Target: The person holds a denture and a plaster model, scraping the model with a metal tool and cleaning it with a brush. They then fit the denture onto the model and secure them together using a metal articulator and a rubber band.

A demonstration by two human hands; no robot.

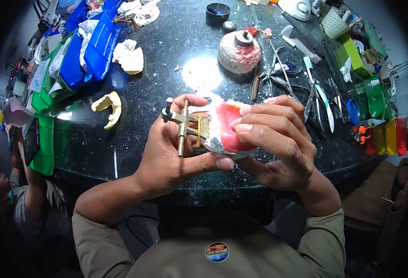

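Observation:
Above the near edge of the dark bench, my left hand (162, 155) is closed around a brass dental articulator (183, 127), its thumb along the lower side of the white plaster cast (213, 144). A yellow rubber band (199, 133) loops around the articulator's frame. On the cast lies a pink wax denture base (228, 132), with a few pale teeth at its upper edge. My right hand (285, 143) grips the wax and cast from the right: fingertips rest on the pink surface, and the thumb is under the cast, partly hidden.
A yellowish horseshoe-shaped cast (113, 110) lies to the left, near blue bins (99, 48). Behind my hands stands a plaster-smeared round burner (239, 54). Metal tools and a toothbrush (323, 97) are spread at right. A co-worker's arm (32, 187) shows at far left.

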